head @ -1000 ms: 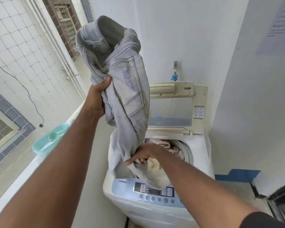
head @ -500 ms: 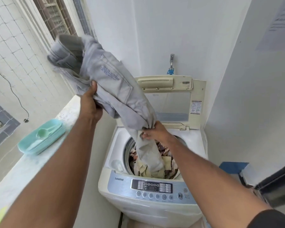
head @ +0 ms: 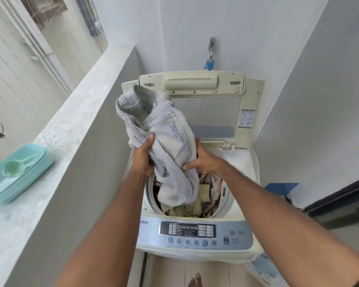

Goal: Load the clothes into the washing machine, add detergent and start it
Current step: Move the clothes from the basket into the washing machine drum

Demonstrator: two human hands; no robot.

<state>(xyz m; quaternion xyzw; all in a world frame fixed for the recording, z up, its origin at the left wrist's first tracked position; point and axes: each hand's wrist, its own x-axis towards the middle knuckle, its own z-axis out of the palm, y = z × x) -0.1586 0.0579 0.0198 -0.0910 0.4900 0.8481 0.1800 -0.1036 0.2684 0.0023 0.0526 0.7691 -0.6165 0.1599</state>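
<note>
A top-loading white washing machine (head: pixel 239 162) stands in front of me with its lid (head: pixel 203 104) raised. Pale grey jeans (head: pixel 170 139) hang bunched over the drum opening, their lower end down among beige clothes (head: pixel 203 195) inside. My left hand (head: pixel 143 160) grips the jeans on their left side, thumb on the fabric. My right hand (head: pixel 205 160) grips them on the right, thumb across the front. The control panel (head: pixel 193 233) with its start button faces me below the drum.
A mint-green detergent tub (head: pixel 29 168) with a scoop (head: pixel 15 167) in it sits on the concrete ledge (head: pixel 66 137) to the left. A water tap (head: pixel 210 52) is on the wall behind the lid. White walls close in on both sides; my bare foot (head: pixel 195 281) is below.
Both hands have lowered the jeans from up at the left down over the drum. My left hand came in beside my right, and more of the fabric is inside.
</note>
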